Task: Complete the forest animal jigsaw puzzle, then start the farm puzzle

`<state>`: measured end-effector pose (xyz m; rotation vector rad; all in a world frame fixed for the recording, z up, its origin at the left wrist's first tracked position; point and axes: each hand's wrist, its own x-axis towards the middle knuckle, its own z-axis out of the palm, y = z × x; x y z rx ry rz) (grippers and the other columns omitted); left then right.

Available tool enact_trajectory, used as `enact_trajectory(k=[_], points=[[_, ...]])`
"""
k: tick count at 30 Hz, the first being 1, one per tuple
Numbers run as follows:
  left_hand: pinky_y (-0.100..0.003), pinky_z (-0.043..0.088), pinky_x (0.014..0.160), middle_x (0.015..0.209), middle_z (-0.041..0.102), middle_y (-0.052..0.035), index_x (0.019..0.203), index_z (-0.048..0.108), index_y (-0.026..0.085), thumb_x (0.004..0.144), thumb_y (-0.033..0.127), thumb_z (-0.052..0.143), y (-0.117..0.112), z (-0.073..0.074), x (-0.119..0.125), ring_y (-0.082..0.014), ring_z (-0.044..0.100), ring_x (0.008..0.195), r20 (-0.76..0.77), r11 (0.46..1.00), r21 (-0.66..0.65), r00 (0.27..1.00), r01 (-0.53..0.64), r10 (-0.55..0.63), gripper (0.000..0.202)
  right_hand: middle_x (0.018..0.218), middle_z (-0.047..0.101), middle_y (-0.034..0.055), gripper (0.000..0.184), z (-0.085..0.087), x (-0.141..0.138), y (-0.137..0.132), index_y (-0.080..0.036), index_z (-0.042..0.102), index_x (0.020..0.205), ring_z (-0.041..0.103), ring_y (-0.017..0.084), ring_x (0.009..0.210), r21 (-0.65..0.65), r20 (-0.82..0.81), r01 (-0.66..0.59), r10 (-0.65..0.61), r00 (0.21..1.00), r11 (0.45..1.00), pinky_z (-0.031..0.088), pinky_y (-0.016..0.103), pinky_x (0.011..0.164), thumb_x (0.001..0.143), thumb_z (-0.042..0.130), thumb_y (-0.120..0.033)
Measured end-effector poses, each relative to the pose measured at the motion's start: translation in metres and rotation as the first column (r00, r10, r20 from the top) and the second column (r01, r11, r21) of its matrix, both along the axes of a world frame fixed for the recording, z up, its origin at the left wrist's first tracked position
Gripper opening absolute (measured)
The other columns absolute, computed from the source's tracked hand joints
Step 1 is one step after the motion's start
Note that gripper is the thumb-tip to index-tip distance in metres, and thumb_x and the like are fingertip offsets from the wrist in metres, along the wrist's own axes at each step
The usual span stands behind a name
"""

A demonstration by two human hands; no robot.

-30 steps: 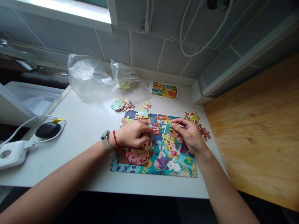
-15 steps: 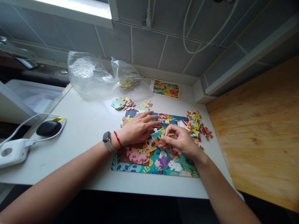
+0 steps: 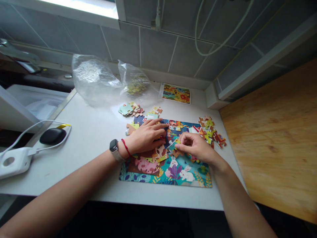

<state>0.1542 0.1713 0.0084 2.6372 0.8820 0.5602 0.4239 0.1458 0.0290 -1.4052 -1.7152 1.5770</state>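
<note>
Jigsaw in progress near the front edge of the bench (image 3: 94, 138), both hands on it.

Starting at the left edge there's a white charger (image 3: 10, 162) with its cable looped round a black pouch (image 3: 52, 136), and two clear bags (image 3: 96, 81) sit at the back against the tiles. A small left pile (image 3: 130, 109) of loose bits lies just behind the puzzle (image 3: 173, 173). The left hand (image 3: 145, 137), with a watch (image 3: 114, 147) on the wrist, lies flat on the puzzle's upper left part with the fingers spread, gripping nothing. Just beside it, the right hand (image 3: 195, 147) has thumb and fingers pinched on one piece (image 3: 176, 142), held low over the puzzle's middle. A right pile (image 3: 210, 132) touches the puzzle's back right corner, and the picture card (image 3: 176, 93) lies at the bench's back edge.
</note>
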Motion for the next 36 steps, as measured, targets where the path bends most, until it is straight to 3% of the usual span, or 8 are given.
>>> enact_trajectory(k=[4, 7, 10, 14, 19, 27, 36], points=[[-0.060, 0.046, 0.119, 0.157, 0.060, -0.0094, 0.110, 0.070, 0.018, 0.102, 0.036, 0.068, -0.001, -0.001, 0.000, -0.0393, 0.047, 0.150, -0.006, 1.000, 0.013, 1.000, 0.005, -0.005, 0.020, 0.066, 0.061, -0.0006, 0.047, 0.003, 0.003, 0.004, -0.021, 0.058, 0.068, 0.053, 0.014, 0.060, 0.120, 0.099, 0.055, -0.067, 0.993, 0.991, 0.041, 0.026, 0.055, 0.077, 0.086, -0.058], [-0.060, 0.044, 0.120, 0.159, 0.058, -0.0079, 0.127, 0.069, 0.020, 0.105, 0.035, 0.062, -0.002, -0.003, 0.002, -0.0385, 0.045, 0.152, -0.012, 1.000, 0.015, 1.000, 0.005, -0.005, 0.027, 0.060, 0.058, -0.0022, 0.050, 0.004, 0.001, 0.005, -0.022, 0.059, 0.066, 0.049, 0.012, 0.053, 0.179, 0.102, 0.150, -0.170, 0.980, 0.972, 0.037, 0.025, 0.048, 0.073, 0.088, -0.061], [-0.061, 0.042, 0.121, 0.160, 0.057, -0.0067, 0.143, 0.063, 0.023, 0.107, 0.034, 0.058, -0.003, -0.004, 0.003, -0.0376, 0.043, 0.154, -0.022, 1.000, 0.006, 1.000, 0.015, -0.014, 0.037, 0.053, 0.058, -0.0042, 0.051, 0.006, -0.003, 0.003, -0.023, 0.058, 0.070, 0.046, 0.010, 0.042, 0.137, 0.047, 0.288, -0.297, 0.954, 0.948, 0.034, 0.024, 0.039, 0.073, 0.087, -0.065], [-0.061, 0.041, 0.120, 0.159, 0.058, -0.0056, 0.144, 0.064, 0.024, 0.107, 0.035, 0.058, -0.003, -0.003, 0.003, -0.0379, 0.043, 0.153, -0.033, 1.000, 0.001, 0.999, 0.030, -0.030, 0.039, 0.052, 0.066, -0.0014, 0.052, 0.007, -0.007, 0.001, -0.023, 0.060, 0.074, 0.047, 0.010, 0.033, 0.005, 0.028, 0.385, -0.385, 0.923, 0.923, 0.034, 0.022, 0.031, 0.071, 0.087, -0.067], [-0.060, 0.043, 0.119, 0.156, 0.061, -0.0048, 0.142, 0.066, 0.023, 0.108, 0.036, 0.058, -0.002, -0.003, 0.003, -0.0381, 0.046, 0.149, -0.033, 0.999, 0.017, 0.999, 0.028, -0.028, 0.038, 0.056, 0.070, 0.0022, 0.057, 0.006, -0.012, 0.002, -0.020, 0.062, 0.079, 0.056, 0.011, 0.035, -0.045, -0.008, 0.379, -0.380, 0.925, 0.924, 0.041, 0.021, 0.032, 0.065, 0.088, -0.069], [-0.060, 0.047, 0.115, 0.156, 0.061, -0.0056, 0.140, 0.069, 0.026, 0.109, 0.035, 0.056, -0.004, -0.004, 0.004, -0.0381, 0.049, 0.147, -0.046, 0.999, 0.042, 0.999, 0.023, -0.021, 0.035, 0.056, 0.066, -0.0050, 0.044, -0.002, -0.014, -0.002, -0.026, 0.054, 0.089, 0.060, 0.015, 0.035, 0.043, -0.016, 0.349, -0.348, 0.937, 0.936, 0.038, 0.019, 0.029, 0.077, 0.083, -0.057], [-0.055, 0.050, 0.113, 0.147, 0.068, -0.0065, 0.134, 0.073, 0.027, 0.108, 0.029, 0.058, -0.004, 0.000, 0.006, -0.0316, 0.057, 0.138, 0.061, 0.997, 0.049, 0.996, 0.067, -0.069, 0.031, 0.061, 0.069, -0.0003, 0.042, -0.008, -0.013, 0.000, -0.020, 0.072, 0.102, 0.063, 0.015, 0.038, 0.049, 0.026, 0.370, -0.371, 0.928, 0.928, 0.043, 0.021, 0.031, 0.080, 0.080, -0.055]])
